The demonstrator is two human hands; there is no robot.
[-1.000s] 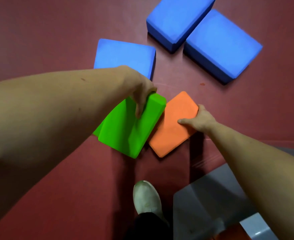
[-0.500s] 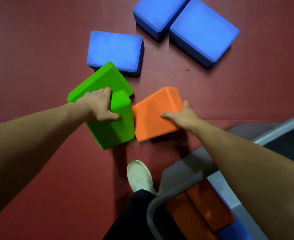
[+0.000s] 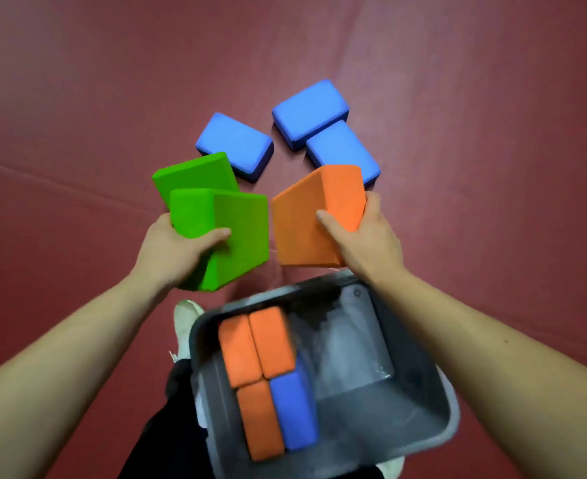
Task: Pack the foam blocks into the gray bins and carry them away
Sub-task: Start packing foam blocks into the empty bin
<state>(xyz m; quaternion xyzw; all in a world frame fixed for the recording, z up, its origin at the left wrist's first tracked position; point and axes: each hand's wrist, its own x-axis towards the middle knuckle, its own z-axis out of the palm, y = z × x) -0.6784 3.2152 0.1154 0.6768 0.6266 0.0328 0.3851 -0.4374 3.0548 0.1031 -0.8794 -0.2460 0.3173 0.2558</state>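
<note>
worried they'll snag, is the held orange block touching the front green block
Apart: head view shows floor between the orange block and front green block.

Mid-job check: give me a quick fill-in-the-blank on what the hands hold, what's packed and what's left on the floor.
The left hand carries a load coloured ____.
The right hand holds a block coloured ____.
Loose blue blocks on the floor number ____.
The gray bin holds one blue block and ____ orange ones.
Missing: green; orange; three; three.
</note>
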